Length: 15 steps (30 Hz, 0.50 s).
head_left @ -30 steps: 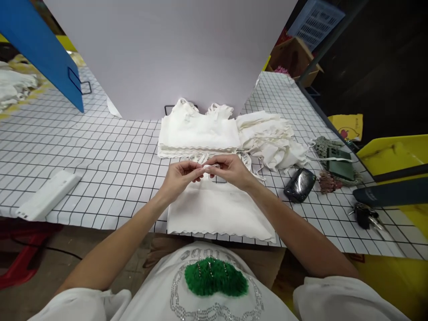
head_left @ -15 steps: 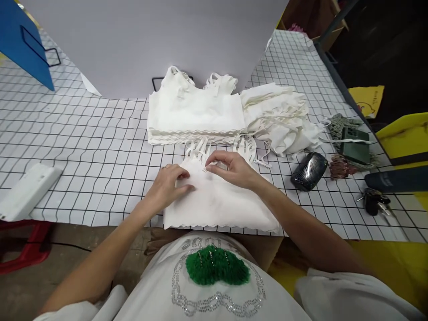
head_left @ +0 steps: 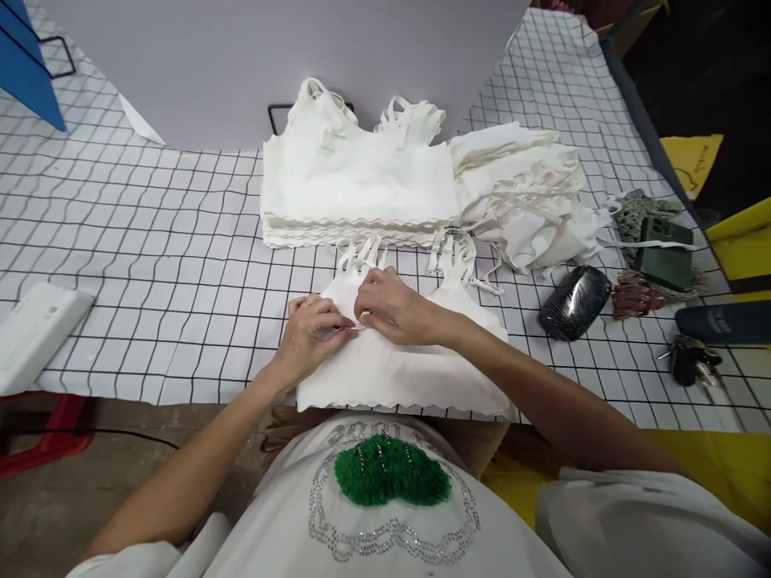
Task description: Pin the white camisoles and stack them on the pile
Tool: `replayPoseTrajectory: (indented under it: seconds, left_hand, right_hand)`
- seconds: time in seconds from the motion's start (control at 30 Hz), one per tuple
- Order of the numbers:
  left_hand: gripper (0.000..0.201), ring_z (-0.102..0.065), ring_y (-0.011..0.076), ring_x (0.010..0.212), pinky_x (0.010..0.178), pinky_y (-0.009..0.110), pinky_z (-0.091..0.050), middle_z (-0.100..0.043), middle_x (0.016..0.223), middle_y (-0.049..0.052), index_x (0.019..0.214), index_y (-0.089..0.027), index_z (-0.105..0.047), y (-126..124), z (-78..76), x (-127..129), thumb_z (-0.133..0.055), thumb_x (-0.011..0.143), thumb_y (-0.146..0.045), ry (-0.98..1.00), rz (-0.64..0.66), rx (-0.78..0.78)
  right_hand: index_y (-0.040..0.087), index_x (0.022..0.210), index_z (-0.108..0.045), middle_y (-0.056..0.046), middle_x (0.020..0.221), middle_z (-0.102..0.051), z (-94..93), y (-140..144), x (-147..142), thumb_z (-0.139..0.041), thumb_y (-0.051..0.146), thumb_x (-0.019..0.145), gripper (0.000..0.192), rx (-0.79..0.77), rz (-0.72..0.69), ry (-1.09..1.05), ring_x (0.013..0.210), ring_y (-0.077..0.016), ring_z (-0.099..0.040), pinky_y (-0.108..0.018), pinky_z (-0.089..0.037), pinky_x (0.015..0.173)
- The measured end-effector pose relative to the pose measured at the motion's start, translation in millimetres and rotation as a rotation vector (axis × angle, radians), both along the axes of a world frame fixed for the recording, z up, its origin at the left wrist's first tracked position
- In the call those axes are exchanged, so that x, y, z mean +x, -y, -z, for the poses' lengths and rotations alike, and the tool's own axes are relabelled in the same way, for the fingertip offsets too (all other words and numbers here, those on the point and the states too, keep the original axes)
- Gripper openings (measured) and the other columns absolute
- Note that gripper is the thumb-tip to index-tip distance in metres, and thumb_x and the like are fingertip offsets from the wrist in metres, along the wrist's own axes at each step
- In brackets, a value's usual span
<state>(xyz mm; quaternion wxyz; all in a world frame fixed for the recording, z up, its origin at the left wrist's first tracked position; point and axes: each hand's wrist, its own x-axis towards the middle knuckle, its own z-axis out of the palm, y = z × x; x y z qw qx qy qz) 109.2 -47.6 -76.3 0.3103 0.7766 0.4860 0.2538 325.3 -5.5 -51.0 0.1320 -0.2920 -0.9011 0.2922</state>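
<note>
A white bra top point(head_left: 361, 373) with thin straps and a wavy hem lies flat at the front edge of the table, its straps pointing away from me. My left hand point(head_left: 310, 331) is closed, pinching white material near the upper left of this top. Close beside it, my right hand point(head_left: 394, 309) is also closed, its bent fingers pinching at the same spot. Their fingertips nearly meet around a small white bit, too small to make out. Behind, a neat stack of white bra tops point(head_left: 361, 181) leans near a large grey panel.
More white garments point(head_left: 518, 193) lie in a loose pile at the back right. Nearer the right edge are a black glossy object point(head_left: 575, 303), a green phone point(head_left: 666, 253), a dark bottle point(head_left: 723, 321) and keys point(head_left: 690, 361). A white box-shaped device point(head_left: 45, 333) sits at left.
My left fingers, apart before, have closed into a pinch. My right hand has moved slightly left and down, bringing both hands together. The view has shifted a little.
</note>
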Motion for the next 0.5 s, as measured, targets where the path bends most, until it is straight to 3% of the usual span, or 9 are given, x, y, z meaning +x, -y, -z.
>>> replayPoseTrajectory:
  seconds: [0.5]
  left_hand:
    - [0.013,-0.056,0.0204,0.083,0.089,0.039,-0.032,-0.068,0.074,0.000,0.075,-0.025,-0.074,-2.8,0.2,0.5,-0.073,0.084,-0.034,0.048,0.025,-0.071]
  right_hand:
    - [0.019,0.084,-0.056,-0.003,0.081,-0.060,-6.1,-9.1,-0.4,-0.047,0.010,0.093,0.016,-0.086,-0.129,0.016,0.096,-0.0220,-0.045,-0.041,-0.030,0.087]
